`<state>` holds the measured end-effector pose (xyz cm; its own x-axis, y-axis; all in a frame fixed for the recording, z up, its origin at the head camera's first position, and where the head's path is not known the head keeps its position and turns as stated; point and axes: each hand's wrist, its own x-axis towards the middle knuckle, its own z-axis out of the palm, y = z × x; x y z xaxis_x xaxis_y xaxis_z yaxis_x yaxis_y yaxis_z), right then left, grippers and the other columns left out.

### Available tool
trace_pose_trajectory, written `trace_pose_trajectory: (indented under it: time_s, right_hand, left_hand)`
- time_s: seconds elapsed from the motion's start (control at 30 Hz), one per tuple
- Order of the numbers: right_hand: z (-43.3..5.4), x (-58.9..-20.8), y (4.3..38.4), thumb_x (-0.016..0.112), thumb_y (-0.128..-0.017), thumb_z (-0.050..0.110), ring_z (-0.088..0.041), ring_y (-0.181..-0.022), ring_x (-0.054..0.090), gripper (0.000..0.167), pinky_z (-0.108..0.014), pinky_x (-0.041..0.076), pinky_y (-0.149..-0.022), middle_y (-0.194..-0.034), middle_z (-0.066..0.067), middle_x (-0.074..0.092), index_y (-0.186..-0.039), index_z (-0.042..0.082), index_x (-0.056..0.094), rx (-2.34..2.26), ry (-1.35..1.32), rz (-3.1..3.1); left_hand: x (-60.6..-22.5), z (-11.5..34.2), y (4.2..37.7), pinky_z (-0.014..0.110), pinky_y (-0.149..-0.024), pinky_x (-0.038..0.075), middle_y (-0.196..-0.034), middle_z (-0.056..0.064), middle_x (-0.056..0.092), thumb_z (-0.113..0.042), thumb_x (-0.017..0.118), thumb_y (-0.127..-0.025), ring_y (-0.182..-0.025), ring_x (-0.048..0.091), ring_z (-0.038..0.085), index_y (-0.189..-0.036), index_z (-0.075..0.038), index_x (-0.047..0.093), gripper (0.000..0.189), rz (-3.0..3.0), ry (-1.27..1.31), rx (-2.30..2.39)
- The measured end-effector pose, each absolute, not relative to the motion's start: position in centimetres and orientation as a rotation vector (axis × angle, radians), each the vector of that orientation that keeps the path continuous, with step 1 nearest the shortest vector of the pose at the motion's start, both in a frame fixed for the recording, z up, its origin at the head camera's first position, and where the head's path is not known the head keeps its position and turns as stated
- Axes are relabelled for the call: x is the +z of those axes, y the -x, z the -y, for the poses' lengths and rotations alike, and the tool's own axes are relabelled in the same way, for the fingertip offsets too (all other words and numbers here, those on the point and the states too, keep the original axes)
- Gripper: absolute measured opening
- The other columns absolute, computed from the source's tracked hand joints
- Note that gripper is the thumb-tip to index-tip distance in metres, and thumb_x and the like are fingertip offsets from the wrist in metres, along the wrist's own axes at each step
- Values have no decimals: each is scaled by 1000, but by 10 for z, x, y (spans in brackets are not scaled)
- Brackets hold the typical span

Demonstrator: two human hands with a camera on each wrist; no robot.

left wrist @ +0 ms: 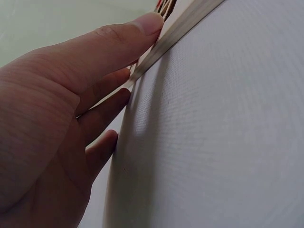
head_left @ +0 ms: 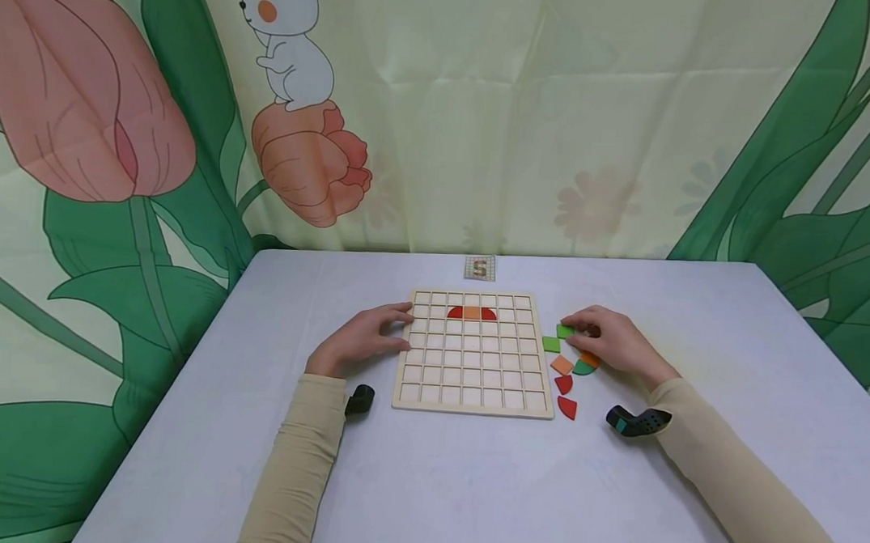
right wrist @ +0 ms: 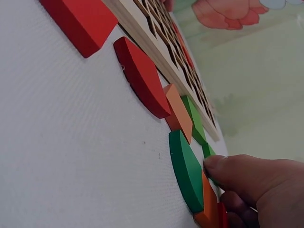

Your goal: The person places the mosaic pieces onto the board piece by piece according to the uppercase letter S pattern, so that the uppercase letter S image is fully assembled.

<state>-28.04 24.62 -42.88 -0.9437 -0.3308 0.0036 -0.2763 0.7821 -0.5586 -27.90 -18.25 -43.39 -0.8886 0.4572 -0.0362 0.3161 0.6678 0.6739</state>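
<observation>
My left sleeve [head_left: 297,452] is beige, creased along the forearm; my right sleeve [head_left: 750,476] is beige too. I wear a black left camera [head_left: 360,400] and a black right camera [head_left: 634,423], the latter dotted and teal-patched.

Free tabletop [head_left: 462,483] between the two sleeves [head_left: 291,460] lets a hand pass to the near edge of the board [head_left: 473,411]. The left hand [head_left: 362,335] bars its left side; the right hand [head_left: 610,336], pinching a green block [head_left: 564,331], and the loose blocks [head_left: 567,407] crowd its right. Beyond its far edge, a small card [head_left: 480,268] and the curtain [head_left: 441,142] limit the room.
</observation>
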Motion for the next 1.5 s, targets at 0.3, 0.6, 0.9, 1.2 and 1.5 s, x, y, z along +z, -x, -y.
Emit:
trace_pose_trajectory:
  time_s: [0.3,0.6,0.9,1.2,1.5]
  right_hand:
    - [-245,-428,280,68,-93,18,-28,-103,52,38,-43,50,-90,-120,-15,60,-128,4,63,-874,484,-2886]
    - [-242,-424,283,63,-96,16,-30,-101,50,41,-43,50,-88,-119,-18,56,-133,-1,57,-895,430,-2904]
    - [-232,-418,289,61,-96,12,-32,-105,52,38,-48,49,-94,-121,-19,56,-132,-1,57,-950,431,-2909]
    - [-211,-411,290,59,-96,14,-29,-100,52,39,-44,49,-90,-116,-16,58,-133,-1,58,-948,544,-2895]
    - [-186,-408,288,64,-96,17,-25,-97,56,37,-41,50,-87,-115,-12,59,-130,2,61,-950,676,-2853]
  left_hand:
    - [-433,182,278,38,-116,27,-154,0,38,-23,76,-87,-144,29,20,-134,-7,59,53,-2676,-633,1024]
    - [-432,182,277,38,-116,27,-155,0,38,-23,76,-87,-144,29,20,-135,-8,58,53,-2674,-643,1020]
    - [-430,182,276,38,-116,27,-155,1,38,-23,75,-87,-144,29,21,-135,-7,58,53,-2683,-641,1016]
    - [-431,183,276,39,-117,26,-155,2,37,-22,75,-87,-144,29,22,-135,-7,58,53,-2675,-643,1024]
    - [-431,182,277,38,-116,26,-155,-1,37,-23,76,-87,-144,29,19,-135,-8,58,54,-2675,-628,1024]
